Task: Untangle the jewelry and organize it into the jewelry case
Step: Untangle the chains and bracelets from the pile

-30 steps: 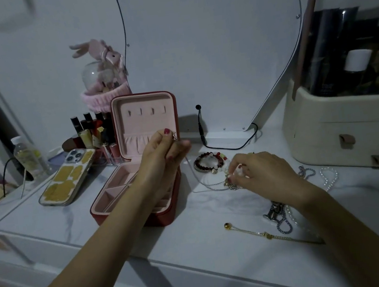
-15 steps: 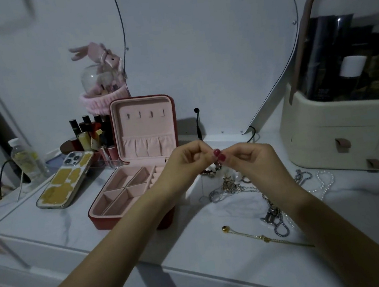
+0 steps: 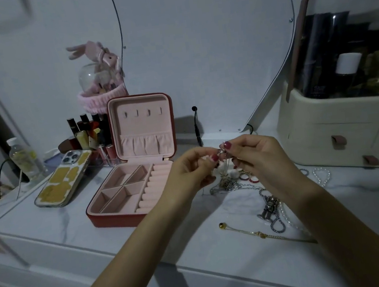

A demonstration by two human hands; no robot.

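Our left hand (image 3: 193, 169) and right hand (image 3: 255, 156) pinch a thin necklace (image 3: 221, 154) at the tangled pile's (image 3: 227, 184) 12 o'clock; since a second ago, they've met.

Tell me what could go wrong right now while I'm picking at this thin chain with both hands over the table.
The thin chain hangs from your left hand and right hand down into the tangled pile; pulling up could tighten that knot or drag other pieces along. The small piece at your fingertips could slip from your grip and drop among the loose jewelry. The gold chain lies near the table's front edge and might get swept off by a forearm.
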